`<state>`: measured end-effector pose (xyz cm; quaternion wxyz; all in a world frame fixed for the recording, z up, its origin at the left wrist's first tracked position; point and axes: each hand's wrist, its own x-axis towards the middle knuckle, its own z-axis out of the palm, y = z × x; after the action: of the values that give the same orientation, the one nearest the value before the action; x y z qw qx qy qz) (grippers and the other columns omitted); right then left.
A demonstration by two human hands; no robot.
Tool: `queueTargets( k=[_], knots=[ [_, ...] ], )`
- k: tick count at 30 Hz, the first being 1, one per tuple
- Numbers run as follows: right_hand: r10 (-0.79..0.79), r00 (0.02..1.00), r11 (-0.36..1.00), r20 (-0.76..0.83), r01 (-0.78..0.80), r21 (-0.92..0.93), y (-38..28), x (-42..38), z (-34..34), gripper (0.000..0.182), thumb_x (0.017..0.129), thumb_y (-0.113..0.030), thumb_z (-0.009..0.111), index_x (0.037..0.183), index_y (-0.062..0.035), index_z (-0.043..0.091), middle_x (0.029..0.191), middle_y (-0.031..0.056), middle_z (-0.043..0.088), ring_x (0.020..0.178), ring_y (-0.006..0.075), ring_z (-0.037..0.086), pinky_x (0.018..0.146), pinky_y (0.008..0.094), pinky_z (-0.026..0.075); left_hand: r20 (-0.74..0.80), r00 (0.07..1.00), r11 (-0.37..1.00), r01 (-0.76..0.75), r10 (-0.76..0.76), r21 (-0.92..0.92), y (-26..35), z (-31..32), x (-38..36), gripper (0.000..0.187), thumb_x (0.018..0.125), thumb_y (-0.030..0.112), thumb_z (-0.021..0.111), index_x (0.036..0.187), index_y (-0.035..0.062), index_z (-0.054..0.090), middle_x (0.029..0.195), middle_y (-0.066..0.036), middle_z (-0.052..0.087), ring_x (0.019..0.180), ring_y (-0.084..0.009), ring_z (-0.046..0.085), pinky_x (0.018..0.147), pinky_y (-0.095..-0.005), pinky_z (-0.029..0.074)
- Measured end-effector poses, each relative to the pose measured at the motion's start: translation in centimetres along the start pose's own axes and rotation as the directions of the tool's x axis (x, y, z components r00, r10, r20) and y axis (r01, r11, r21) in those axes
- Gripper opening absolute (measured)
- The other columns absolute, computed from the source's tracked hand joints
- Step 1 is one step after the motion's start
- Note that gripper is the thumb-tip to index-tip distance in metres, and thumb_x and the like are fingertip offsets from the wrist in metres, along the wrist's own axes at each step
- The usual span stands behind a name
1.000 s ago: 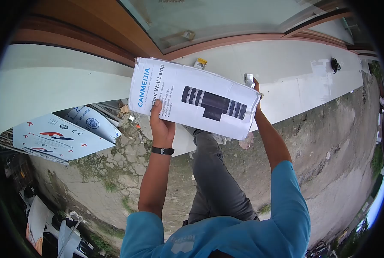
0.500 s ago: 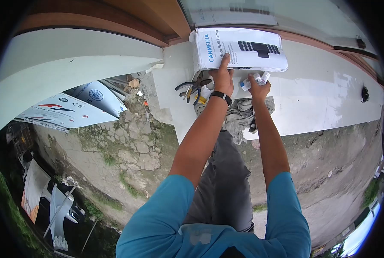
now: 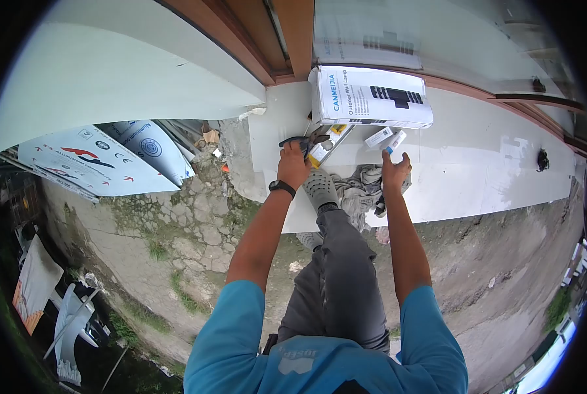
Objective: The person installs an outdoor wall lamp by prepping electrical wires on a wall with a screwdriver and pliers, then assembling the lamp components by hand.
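My left hand (image 3: 293, 164) is closed on the dark-handled pliers (image 3: 297, 140) at the left of the white ledge (image 3: 464, 177). Beside it lie a yellow-and-white item (image 3: 318, 154) and a metal strip. My right hand (image 3: 395, 171) has its fingers apart and is just below two small white boxes (image 3: 379, 136), which rest on the ledge. Behind them the white lamp box (image 3: 372, 98) lies against the window frame. A crumpled grey cloth (image 3: 359, 194) sits between my hands, beside my socked foot (image 3: 320, 187).
Printed panels (image 3: 103, 157) lean at the left beside the pale wall (image 3: 142, 72). Cracked ground (image 3: 201, 217) runs below the ledge. A small black object (image 3: 542, 159) lies at the ledge's right. Scrap pieces (image 3: 73, 328) are at the lower left.
My left hand has left the lamp box and moved down-left to the pliers. My right hand has let go of the small white boxes and drawn back. The view has shifted.
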<state>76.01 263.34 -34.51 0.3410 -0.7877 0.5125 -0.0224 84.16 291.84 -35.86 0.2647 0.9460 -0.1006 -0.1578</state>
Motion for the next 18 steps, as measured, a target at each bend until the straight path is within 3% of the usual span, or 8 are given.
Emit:
queueTargets(
  k=[5, 8, 9, 11, 12, 13, 15, 18],
  knots=[
    [-0.117, 0.970, 0.967, 0.211, 0.062, 0.248, -1.0, -6.0, -3.7, 0.067, 0.095, -0.037, 0.072, 0.138, 0.0108, 0.053, 0.127, 0.0249, 0.061, 0.115, 0.0326, 0.061, 0.101, 0.0405, 0.047, 0.151, 0.982, 0.971, 0.143, -0.115, -0.190, 3.2, -9.6, -3.8, 0.051, 0.097, 0.031, 0.056, 0.135, 0.0010, 0.043, 0.116, -0.032, 0.062, 0.100, -0.0497, 0.066, 0.086, -0.0566, 0.055],
    [-0.290, 0.902, 0.903, 0.319, 0.149, 0.402, -6.6, -11.7, -8.5, 0.052, 0.099, -0.033, 0.067, 0.131, 0.0084, 0.058, 0.113, 0.0175, 0.068, 0.099, 0.0246, 0.065, 0.090, 0.0388, 0.052, 0.273, 0.926, 0.836, 0.358, -0.260, -0.415, 5.9, -18.2, -10.3, 0.055, 0.105, 0.052, 0.049, 0.134, 0.0050, 0.047, 0.088, -0.028, 0.070, 0.093, -0.0498, 0.067, 0.081, -0.0542, 0.051],
    [-0.333, 0.873, 0.888, 0.356, 0.164, 0.429, -7.8, -13.4, -9.2, 0.047, 0.100, -0.032, 0.066, 0.128, 0.0058, 0.060, 0.111, 0.0153, 0.068, 0.091, 0.0200, 0.066, 0.081, 0.0358, 0.054, 0.215, 0.931, 0.804, 0.363, -0.295, -0.470, 6.2, -19.8, -13.1, 0.056, 0.105, 0.053, 0.051, 0.134, 0.0052, 0.050, 0.086, -0.024, 0.070, 0.087, -0.0410, 0.071, 0.078, -0.0471, 0.053],
    [-0.273, 0.694, 0.902, 0.666, -0.056, 0.428, -15.6, -18.2, -13.8, 0.041, 0.102, -0.031, 0.062, 0.124, 0.0033, 0.060, 0.111, 0.0134, 0.068, 0.088, 0.0195, 0.066, 0.078, 0.0345, 0.056, 0.242, 0.884, 0.543, 0.440, -0.399, -0.715, 9.2, -26.1, -17.8, 0.051, 0.105, 0.052, 0.053, 0.133, 0.0089, 0.057, 0.082, -0.007, 0.068, 0.076, -0.0168, 0.066, 0.072, -0.0337, 0.052],
    [-0.367, 0.475, 0.929, 0.800, 0.141, 0.343, -19.9, -19.3, -16.3, 0.041, 0.106, -0.030, 0.057, 0.131, 0.0022, 0.057, 0.118, 0.0134, 0.066, 0.097, 0.0202, 0.067, 0.083, 0.0354, 0.057, 0.144, 0.929, 0.531, 0.317, -0.340, -0.786, 10.7, -29.2, -19.4, 0.049, 0.106, 0.050, 0.052, 0.134, 0.0098, 0.057, 0.084, -0.005, 0.067, 0.071, -0.0143, 0.061, 0.069, -0.0308, 0.050],
    [-0.381, 0.340, 0.913, 0.860, -0.006, 0.407, -21.9, -20.9, -15.1, 0.053, 0.105, -0.043, 0.058, 0.134, 0.0010, 0.057, 0.120, 0.0154, 0.068, 0.095, 0.0214, 0.069, 0.082, 0.0370, 0.057, 0.208, 0.906, 0.486, 0.378, -0.368, -0.788, 14.6, -36.0, -20.4, 0.047, 0.107, 0.047, 0.051, 0.135, 0.0089, 0.057, 0.084, -0.003, 0.066, 0.070, -0.0101, 0.057, 0.065, -0.0273, 0.047],
    [-0.440, 0.145, 0.896, 0.886, 0.012, 0.444, -35.5, -26.7, -23.9, 0.054, 0.107, -0.042, 0.056, 0.140, -0.0002, 0.051, 0.125, 0.0130, 0.066, 0.107, 0.0215, 0.067, 0.088, 0.0362, 0.056, 0.077, 0.944, 0.450, 0.223, -0.320, -0.865, 19.2, -45.0, -22.1, 0.044, 0.109, 0.042, 0.051, 0.138, 0.0095, 0.057, 0.090, -0.001, 0.068, 0.074, -0.0078, 0.056, 0.064, -0.0248, 0.046],
    [-0.787, -0.093, 0.604, 0.610, 0.086, 0.793, -52.5, -34.1, -35.3, 0.043, 0.110, -0.030, 0.049, 0.142, -0.0002, 0.049, 0.129, 0.0126, 0.061, 0.113, 0.0194, 0.062, 0.093, 0.0356, 0.054, -0.298, 0.949, 0.598, -0.180, -0.104, -0.781, 27.3, -61.9, -24.1, 0.040, 0.110, 0.030, 0.052, 0.142, 0.0063, 0.056, 0.098, -0.002, 0.068, 0.077, -0.0081, 0.056, 0.069, -0.0263, 0.050]
  ],
)
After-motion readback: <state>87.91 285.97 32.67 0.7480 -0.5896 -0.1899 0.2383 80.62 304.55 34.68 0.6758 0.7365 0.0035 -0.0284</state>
